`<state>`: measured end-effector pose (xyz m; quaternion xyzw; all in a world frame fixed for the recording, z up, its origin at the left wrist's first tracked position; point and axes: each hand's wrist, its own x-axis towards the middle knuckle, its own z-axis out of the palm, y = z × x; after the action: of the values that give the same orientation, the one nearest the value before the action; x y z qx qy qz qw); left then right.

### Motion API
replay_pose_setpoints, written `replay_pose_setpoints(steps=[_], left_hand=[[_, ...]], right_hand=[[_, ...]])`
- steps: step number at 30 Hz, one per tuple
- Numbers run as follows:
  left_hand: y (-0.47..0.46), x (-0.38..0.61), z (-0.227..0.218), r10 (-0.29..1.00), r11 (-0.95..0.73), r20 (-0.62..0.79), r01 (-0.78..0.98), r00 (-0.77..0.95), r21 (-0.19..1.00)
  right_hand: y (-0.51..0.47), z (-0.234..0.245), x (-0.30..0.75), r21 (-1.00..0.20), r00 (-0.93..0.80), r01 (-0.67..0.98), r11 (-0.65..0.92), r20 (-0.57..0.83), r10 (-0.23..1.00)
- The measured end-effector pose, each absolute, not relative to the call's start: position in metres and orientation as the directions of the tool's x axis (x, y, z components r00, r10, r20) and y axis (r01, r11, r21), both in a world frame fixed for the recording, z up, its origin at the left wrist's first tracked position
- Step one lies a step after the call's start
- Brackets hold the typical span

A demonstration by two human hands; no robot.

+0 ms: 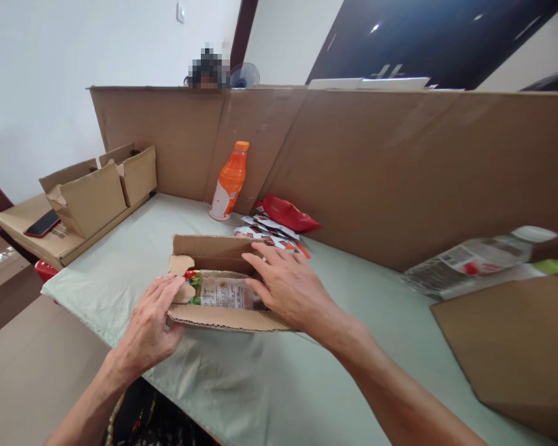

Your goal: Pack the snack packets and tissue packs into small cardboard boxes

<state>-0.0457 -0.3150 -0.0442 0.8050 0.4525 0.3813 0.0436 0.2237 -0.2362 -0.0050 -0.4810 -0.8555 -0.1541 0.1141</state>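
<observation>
A small open cardboard box (216,254) lies on the pale green table cover (270,384) in front of me. Inside it lies a clear plastic packet (223,291) with a printed label and coloured contents. My left hand (151,325) rests on the box's left end, fingers bent over a small flap there. My right hand (288,285) lies flat over the right part of the box, fingers stretched out on the packet and the box's edge. Neither hand lifts anything.
An orange drink bottle (230,183) stands by the tall cardboard screen (400,173). Red and white sachets (279,226) lie behind the box. Folded boxes (97,192) and a phone (41,224) sit at left. A clear packet (474,260) and a cardboard sheet (516,347) lie right. A person's head shows behind the screen.
</observation>
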Motion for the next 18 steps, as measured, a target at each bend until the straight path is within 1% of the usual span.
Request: replay_pose_setpoints(steps=[3,5,9,11,15,16,18], left_hand=[[-0.31,-0.047,-0.04,0.739,-0.607,0.588,0.701,0.328,0.373],[-0.308,-0.047,-0.038,0.735,-0.614,0.588,0.7,0.338,0.364],[-0.308,-0.045,-0.038,0.74,-0.61,0.58,0.702,0.34,0.367],[-0.308,-0.045,-0.039,0.746,-0.608,0.575,0.697,0.338,0.379],[-0.309,-0.045,-0.038,0.766,-0.587,0.548,0.713,0.335,0.384],[-0.309,-0.046,-0.038,0.772,-0.581,0.539,0.719,0.337,0.382],[-0.309,-0.046,-0.036,0.78,-0.572,0.525,0.728,0.341,0.377]], right_hand=[[-0.241,0.002,0.226,0.213,-0.455,0.89,0.403,0.407,0.792],[-0.243,0.005,0.229,0.209,-0.396,0.918,0.338,0.415,0.819],[-0.249,0.009,0.229,0.15,-0.346,0.937,0.315,0.288,0.893],[-0.253,0.011,0.226,0.139,-0.325,0.944,0.299,0.239,0.915],[-0.258,0.016,0.222,0.134,-0.196,0.976,0.175,0.17,0.966],[-0.259,0.016,0.223,0.128,-0.177,0.979,0.158,0.156,0.972],[-0.258,0.014,0.225,0.108,-0.19,0.979,0.174,0.165,0.968]])
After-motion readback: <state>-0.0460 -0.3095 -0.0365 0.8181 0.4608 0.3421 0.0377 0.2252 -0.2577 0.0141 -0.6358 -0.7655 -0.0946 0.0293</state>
